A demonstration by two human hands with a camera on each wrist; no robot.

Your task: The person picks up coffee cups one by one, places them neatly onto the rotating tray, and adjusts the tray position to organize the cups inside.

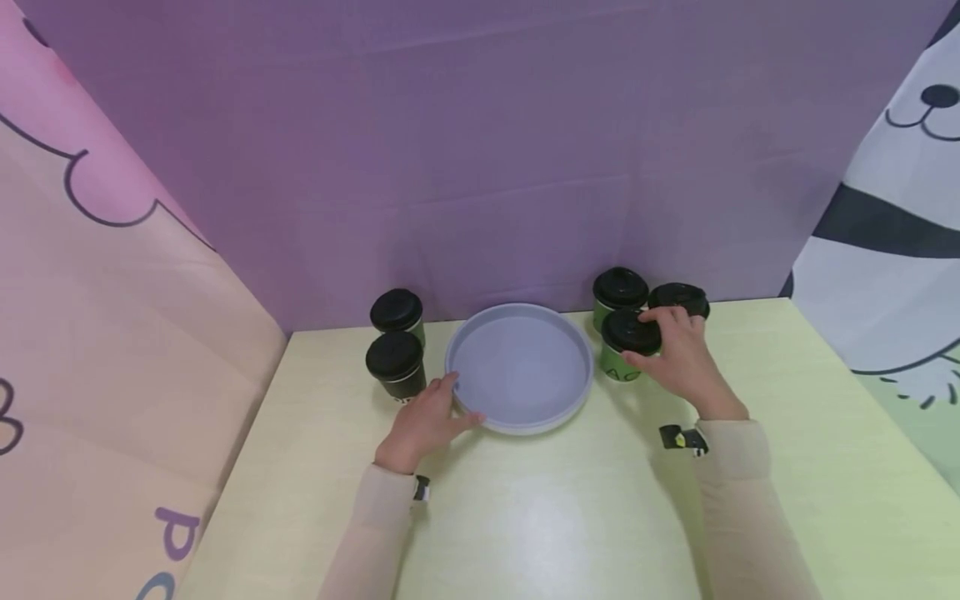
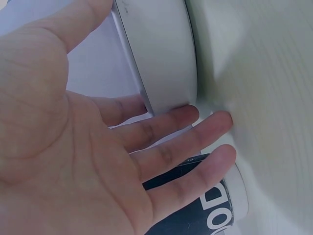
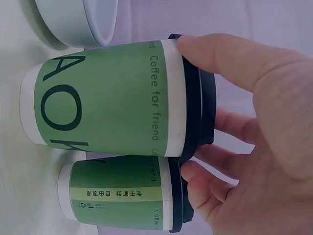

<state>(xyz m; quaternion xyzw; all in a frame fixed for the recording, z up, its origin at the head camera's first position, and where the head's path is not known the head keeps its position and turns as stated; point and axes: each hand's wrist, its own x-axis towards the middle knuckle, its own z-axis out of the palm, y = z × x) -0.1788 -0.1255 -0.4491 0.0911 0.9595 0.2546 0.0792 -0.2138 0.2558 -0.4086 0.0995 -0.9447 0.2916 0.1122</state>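
A round pale lavender tray (image 1: 521, 367) lies on the table. My left hand (image 1: 427, 421) is at its near left edge, fingers extended; in the left wrist view, fingertips (image 2: 188, 113) touch the tray's side wall (image 2: 161, 54). On the right, my right hand (image 1: 682, 360) holds a green paper coffee cup (image 1: 619, 365) by its black lid. The right wrist view shows the thumb (image 3: 203, 46) on one edge of that lid and fingers curled at the other side. This cup (image 3: 107, 98) stands upright, in front of another green cup (image 3: 122, 193).
Two more black-lidded cups, one (image 1: 620, 286) and another (image 1: 678, 296), stand behind the held one. Left of the tray are a dark cup (image 1: 394, 357) and a cup (image 1: 397, 310) behind it. A purple cloth (image 1: 480, 167) hangs along the table's back edge.
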